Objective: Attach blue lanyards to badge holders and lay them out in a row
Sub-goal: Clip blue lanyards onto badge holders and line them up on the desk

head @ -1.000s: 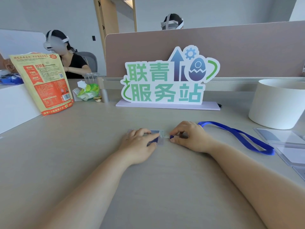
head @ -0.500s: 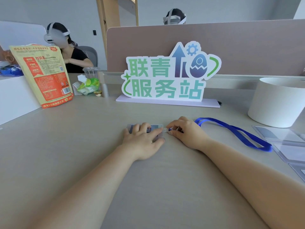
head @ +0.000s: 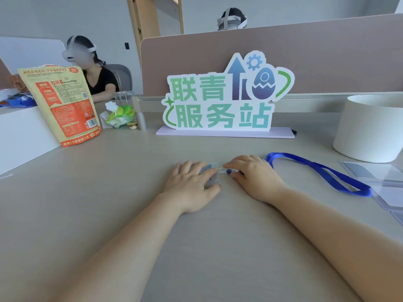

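Observation:
A clear badge holder point(head: 212, 174) lies flat on the table in the middle, mostly covered by my left hand point(head: 192, 185), whose fingers press it down. My right hand point(head: 254, 176) sits just to its right and pinches the clip end of a blue lanyard point(head: 318, 171) against the holder's tab. The lanyard's loop trails off to the right across the table. Several more clear badge holders point(head: 383, 188) lie at the right edge.
A cut-out sign point(head: 224, 99) on a lilac base stands behind my hands. A white round tub point(head: 370, 129) is at the right, an orange snack bag point(head: 63, 105) and a white box point(head: 19, 134) at the left. Two people sit beyond the desk divider.
Both hands have slid a little away from me with the badge holder and lanyard end. My left hand now covers more of the holder.

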